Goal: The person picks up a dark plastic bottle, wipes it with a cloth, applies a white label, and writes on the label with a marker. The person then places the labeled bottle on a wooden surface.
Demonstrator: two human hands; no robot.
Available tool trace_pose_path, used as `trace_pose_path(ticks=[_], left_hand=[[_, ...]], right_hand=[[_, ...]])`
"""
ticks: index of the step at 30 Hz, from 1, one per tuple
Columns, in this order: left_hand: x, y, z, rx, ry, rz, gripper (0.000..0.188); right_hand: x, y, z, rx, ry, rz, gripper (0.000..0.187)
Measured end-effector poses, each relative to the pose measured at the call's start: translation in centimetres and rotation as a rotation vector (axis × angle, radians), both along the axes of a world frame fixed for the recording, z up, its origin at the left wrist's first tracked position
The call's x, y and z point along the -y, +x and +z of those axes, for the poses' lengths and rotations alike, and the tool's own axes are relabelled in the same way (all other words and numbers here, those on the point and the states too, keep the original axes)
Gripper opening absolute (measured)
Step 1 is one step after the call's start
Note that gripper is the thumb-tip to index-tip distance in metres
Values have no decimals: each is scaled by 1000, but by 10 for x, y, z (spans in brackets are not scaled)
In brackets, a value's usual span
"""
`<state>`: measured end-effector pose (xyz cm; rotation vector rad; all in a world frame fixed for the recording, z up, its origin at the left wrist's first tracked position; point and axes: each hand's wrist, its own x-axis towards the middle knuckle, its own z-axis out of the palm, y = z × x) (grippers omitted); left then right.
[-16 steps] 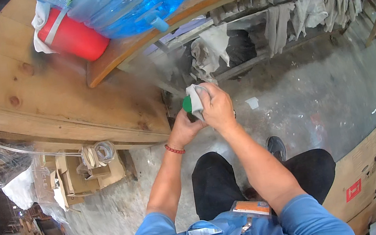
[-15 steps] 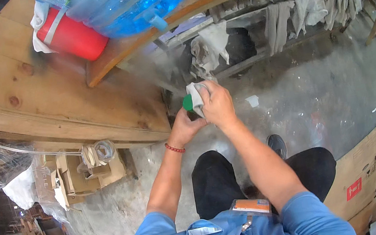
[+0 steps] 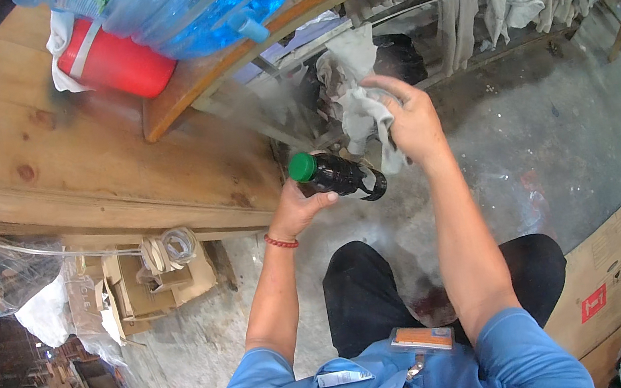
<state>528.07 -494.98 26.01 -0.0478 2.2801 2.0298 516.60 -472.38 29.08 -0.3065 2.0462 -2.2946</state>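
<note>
Fingers of the left hand [image 3: 299, 212], in the head view, are curled around a dark bottle [image 3: 342, 181] near its green cap [image 3: 302, 167], its base pointing rightward. Apart from the bottle, the right hand [image 3: 417, 130] grasps a pale cloth [image 3: 365, 116], index finger stretched out.

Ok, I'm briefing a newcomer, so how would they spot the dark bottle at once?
Find the wooden surface on the left and follow it to its right end, mid-picture. There the left hand, with a red bracelet at its wrist, holds the dark bottle. Its green cap sets it apart from the big blue jug above and the pale cloth in the right hand.
</note>
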Motion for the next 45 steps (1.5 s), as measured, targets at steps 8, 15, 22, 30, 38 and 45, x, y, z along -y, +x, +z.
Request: trace_pose_path(ticks=[8,15,22,30,38,45], left_hand=[[4,-11,-11,13,52,68,70],[-1,-11,-4,20,23,9,69],[-8,-21,-3,3,145,-82,71],[11,-18,-20,-17,36,3,65],[-16,-22,-3,-77,217,66,57],[-9,-22,-5,-43,137,-7,57]], right_hand=[[54,56,-40,-359,114,-71,30],[65,21,-71,-420,244,-179,20],[5,-32,-95,395,-658,-100,27],[13,-8,-23,332,-1117,-339,30],[68,47,-46,-413,62,-247,31],[20,-2,-53,144,-84,-303,26]])
